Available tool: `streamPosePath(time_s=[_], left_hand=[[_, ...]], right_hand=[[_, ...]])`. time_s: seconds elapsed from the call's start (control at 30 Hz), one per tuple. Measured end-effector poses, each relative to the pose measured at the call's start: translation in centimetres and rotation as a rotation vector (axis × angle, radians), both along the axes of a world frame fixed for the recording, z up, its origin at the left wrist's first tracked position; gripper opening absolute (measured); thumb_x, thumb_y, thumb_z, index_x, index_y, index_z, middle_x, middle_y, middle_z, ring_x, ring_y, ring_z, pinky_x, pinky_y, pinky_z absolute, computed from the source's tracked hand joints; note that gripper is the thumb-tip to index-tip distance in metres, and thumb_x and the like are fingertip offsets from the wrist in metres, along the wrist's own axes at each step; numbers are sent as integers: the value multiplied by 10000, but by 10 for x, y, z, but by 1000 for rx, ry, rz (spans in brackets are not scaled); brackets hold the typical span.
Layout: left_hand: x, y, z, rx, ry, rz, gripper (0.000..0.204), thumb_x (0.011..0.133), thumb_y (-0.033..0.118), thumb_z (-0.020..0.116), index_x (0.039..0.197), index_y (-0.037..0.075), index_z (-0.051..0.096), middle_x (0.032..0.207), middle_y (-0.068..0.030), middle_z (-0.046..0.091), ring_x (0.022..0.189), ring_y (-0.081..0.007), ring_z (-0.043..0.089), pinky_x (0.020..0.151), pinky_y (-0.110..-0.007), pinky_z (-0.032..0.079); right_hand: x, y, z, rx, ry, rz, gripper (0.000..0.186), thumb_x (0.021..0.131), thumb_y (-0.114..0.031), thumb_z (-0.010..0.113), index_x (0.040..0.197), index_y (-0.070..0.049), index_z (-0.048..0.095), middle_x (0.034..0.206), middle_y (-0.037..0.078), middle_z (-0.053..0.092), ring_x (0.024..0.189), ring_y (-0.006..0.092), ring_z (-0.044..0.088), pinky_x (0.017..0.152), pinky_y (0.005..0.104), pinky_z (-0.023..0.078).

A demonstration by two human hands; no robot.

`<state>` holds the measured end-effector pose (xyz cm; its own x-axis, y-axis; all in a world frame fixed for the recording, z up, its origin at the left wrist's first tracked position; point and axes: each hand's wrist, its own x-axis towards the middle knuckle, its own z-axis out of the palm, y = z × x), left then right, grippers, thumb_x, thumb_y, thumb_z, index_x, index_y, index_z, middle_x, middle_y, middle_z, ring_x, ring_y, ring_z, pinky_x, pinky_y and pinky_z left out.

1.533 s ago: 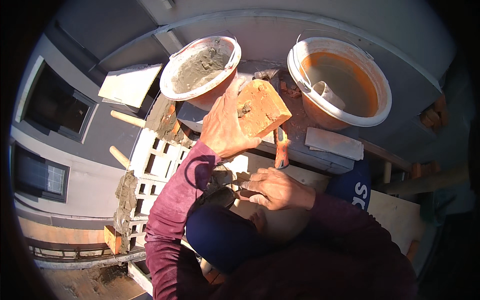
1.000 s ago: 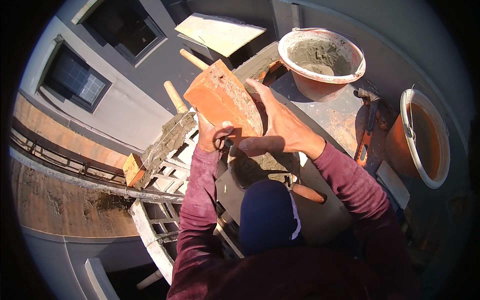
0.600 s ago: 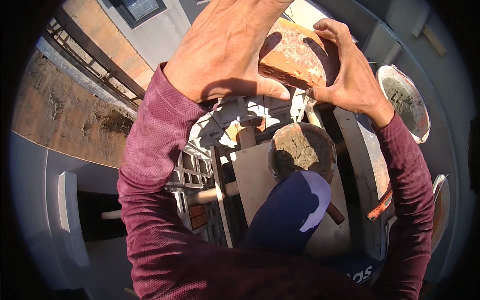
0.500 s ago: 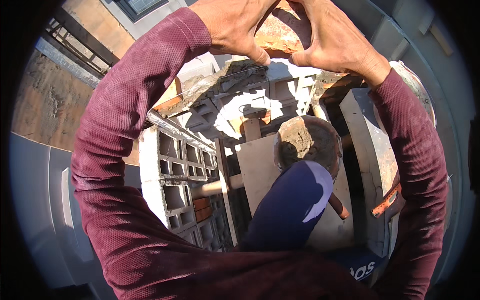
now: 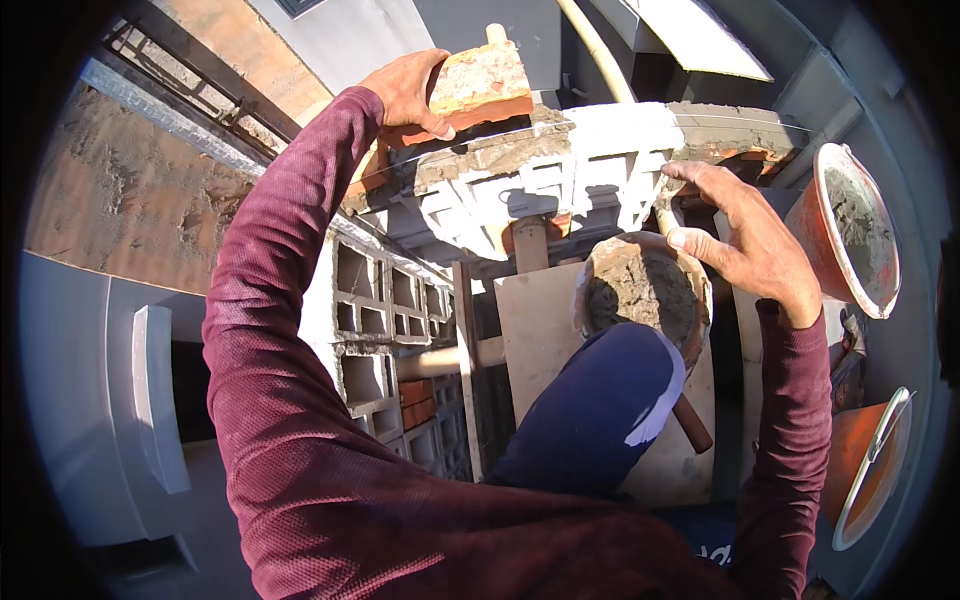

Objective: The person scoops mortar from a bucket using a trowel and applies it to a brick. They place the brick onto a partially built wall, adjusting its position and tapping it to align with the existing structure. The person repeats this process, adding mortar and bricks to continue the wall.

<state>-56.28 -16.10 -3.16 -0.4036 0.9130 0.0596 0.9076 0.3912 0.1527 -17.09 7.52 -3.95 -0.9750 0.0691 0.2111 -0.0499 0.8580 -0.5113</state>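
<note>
My left hand (image 5: 408, 98) grips a red-orange brick (image 5: 478, 78) at the top of the wall, over a strip of grey mortar (image 5: 492, 160) beside white ventilation blocks (image 5: 620, 150). A thin string runs along the wall. Away to the right, my right hand (image 5: 750, 250) is open and empty, thumb and fingers apart, above a round pan of mortar (image 5: 637, 287). A wooden tool handle (image 5: 692, 425) sticks out below the pan; the rest of that tool is hidden behind my raised blue-clad knee (image 5: 580, 400).
At the right are a bucket of mortar (image 5: 860, 235) and an orange bucket (image 5: 855, 465) lower down. My knee is over a pale board (image 5: 535, 310). Openwork blocks (image 5: 365, 290) and a wooden batten (image 5: 466, 370) stand at left. Poles (image 5: 590, 40) project beyond the wall.
My right hand has let go of the brick and moved down to the right, fingers opening. My left hand keeps the brick, now lower and further left. The view has shifted.
</note>
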Motion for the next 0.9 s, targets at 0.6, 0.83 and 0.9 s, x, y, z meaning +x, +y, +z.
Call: streamPosePath(time_s=[0.6,0.83,0.9], left_hand=[[-30,5,-35,-98,11,-126,1292,471,578,953,1459,-51,407,1389,-247,545,1329,-354,521,1151,-391,382],[-10,7,-45,-122,78,-39,1259,477,499,976,1451,-62,410,1392,-265,538,1331,-380,516,1151,-407,393],[-9,13,-41,-135,-21,-38,1257,474,498,976,1448,-63,414,1381,-262,550,1313,-382,532,1148,-406,400]], right_hand=[[170,-36,-128,-433,-361,-272,554,917,-366,719,1276,36,591,1195,248,658,1145,420,628,985,436,484],[167,-47,-132,-513,-392,-221,436,888,-224,727,1220,34,608,1183,237,661,1097,423,632,952,439,498],[168,-48,-138,-372,-423,-210,450,884,-219,729,1243,21,601,1169,220,664,1088,414,637,941,447,506]])
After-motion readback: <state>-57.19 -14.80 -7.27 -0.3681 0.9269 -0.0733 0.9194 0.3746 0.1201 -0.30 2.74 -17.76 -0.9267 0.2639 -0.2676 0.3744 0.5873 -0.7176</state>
